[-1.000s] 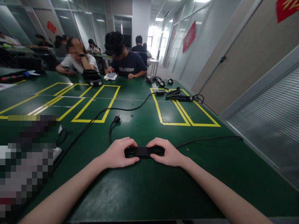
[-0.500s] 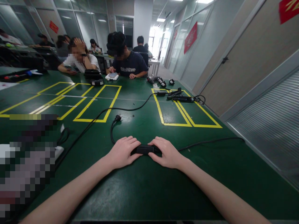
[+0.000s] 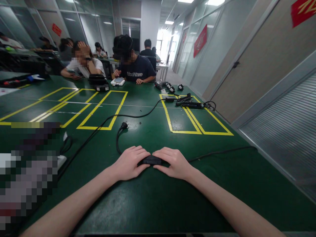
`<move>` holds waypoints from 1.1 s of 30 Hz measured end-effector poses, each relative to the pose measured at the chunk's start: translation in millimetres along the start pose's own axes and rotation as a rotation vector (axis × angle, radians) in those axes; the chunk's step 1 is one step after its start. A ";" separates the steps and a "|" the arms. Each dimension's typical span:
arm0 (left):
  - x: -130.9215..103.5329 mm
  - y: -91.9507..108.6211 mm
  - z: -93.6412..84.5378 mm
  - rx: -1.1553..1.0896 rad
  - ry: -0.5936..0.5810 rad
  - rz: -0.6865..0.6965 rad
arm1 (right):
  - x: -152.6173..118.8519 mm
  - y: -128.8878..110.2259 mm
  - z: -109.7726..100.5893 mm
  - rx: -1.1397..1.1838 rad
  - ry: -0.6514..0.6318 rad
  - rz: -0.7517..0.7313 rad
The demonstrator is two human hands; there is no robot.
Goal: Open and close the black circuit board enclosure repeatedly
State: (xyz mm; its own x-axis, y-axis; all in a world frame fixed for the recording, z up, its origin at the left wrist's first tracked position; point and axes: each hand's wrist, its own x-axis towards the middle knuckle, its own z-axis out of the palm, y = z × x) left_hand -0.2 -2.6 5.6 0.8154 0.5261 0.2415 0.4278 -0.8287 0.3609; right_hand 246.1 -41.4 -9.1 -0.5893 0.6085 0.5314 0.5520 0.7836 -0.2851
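Observation:
A black power adapter (image 3: 152,160) is between my hands, low over the green table (image 3: 158,204). My left hand (image 3: 131,163) is closed on its left end, fingers on the far side and thumb on the near side. Around the right end, my right hand (image 3: 174,162) holds it in a similar pinch. My palms and fingers hide both ends of the adapter. From behind my left hand a short black cord curves up to a plug (image 3: 124,125) lying on the table. Another black cable (image 3: 222,152) runs from my right hand toward the table's right edge.
Yellow tape rectangles (image 3: 111,128) mark the table. A long black cable (image 3: 128,115) crosses it toward black tools (image 3: 191,104) at the back right. A blurred-out patch (image 3: 29,184) covers items at left. Across the table sit two people (image 3: 134,67), near a white device (image 3: 118,81).
My right hand has slid left along the adapter, bringing its fingertips close to those of my left hand. Less of the adapter shows between them. My left hand has hardly moved.

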 end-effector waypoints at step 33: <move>1.0 5.1 -3.4 -0.345 0.094 -0.208 | 3.3 -14.3 -3.8 0.105 -0.094 0.141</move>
State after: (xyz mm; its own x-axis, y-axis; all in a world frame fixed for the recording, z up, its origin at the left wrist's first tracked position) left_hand 1.5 -5.6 10.8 0.6793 0.7042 0.2067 0.4108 -0.5982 0.6880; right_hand 238.5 -51.0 -0.3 -0.5659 0.7185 0.4045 0.5714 0.6954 -0.4358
